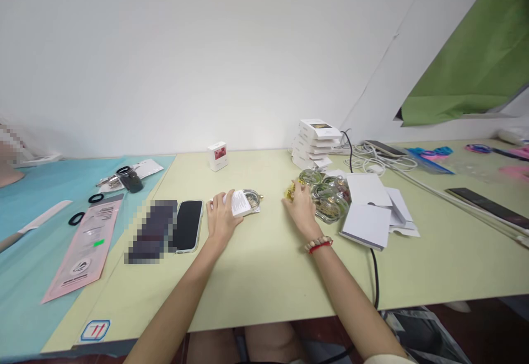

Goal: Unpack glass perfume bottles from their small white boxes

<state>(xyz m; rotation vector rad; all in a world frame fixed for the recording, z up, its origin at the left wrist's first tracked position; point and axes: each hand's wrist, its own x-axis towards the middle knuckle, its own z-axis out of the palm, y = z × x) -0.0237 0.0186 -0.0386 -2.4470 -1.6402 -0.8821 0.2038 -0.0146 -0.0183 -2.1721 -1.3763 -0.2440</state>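
Observation:
My left hand [222, 216] is closed on a small white box [239, 204] lying on the table, its fingers over the left part. From the box's right end shows a round coiled item [252, 198] with a gold tip. My right hand [301, 205], wearing a beaded bracelet and a red cord, reaches into the left side of a pile of clear-wrapped green coils [330, 201]. Its fingers curl around a yellow-gold piece [290, 191], partly hidden by them. What exactly the coiled items are, I cannot tell.
Behind the pile stands a stack of white boxes [316, 143]; opened white boxes [366, 223] lie right of it. One small box [217, 156] stands near the wall. Left are a phone [188, 226], a pink packet [88, 242] and a dark jar [131, 179]. White cables [382, 162] run rightward.

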